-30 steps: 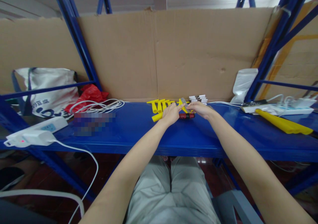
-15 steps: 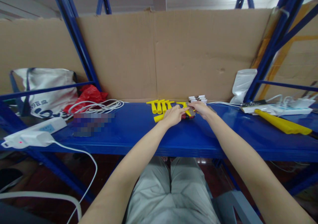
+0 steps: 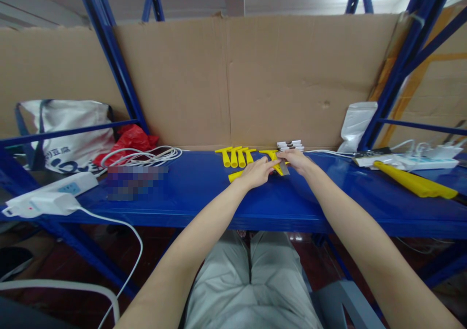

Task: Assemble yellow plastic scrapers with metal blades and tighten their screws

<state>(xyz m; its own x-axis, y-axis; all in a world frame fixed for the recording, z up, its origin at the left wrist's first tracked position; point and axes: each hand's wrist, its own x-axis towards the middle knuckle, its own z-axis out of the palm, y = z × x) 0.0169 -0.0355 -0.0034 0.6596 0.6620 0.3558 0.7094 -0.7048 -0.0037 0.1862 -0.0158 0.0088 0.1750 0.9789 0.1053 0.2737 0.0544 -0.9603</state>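
My left hand point(image 3: 256, 172) rests on the blue shelf point(image 3: 204, 192), index finger stretched right onto a yellow T-shaped piece point(image 3: 276, 165). A yellow tube point(image 3: 234, 176) runs under its palm. What its fingers hold is hidden. My right hand point(image 3: 298, 159) meets it from the right and pinches a small flat grey piece point(image 3: 284, 168) that hangs low, close to the shelf. A row of yellow T-shaped pieces point(image 3: 237, 156) lies just left of the hands, and a stack of white flat parts point(image 3: 291, 145) lies just behind them.
A cardboard sheet point(image 3: 284, 76) backs the shelf. To the left are coiled white cable point(image 3: 146, 155), a red bag point(image 3: 132, 137), a white tote point(image 3: 69, 129) and a power strip point(image 3: 47, 195). To the right are a long yellow tube point(image 3: 416, 183), another power strip point(image 3: 425, 161) and a white plastic bag point(image 3: 359, 117).
Both hands have lowered the grey piece from above the yellow parts down to the shelf. The red-and-black object seen earlier between the hands is now covered.
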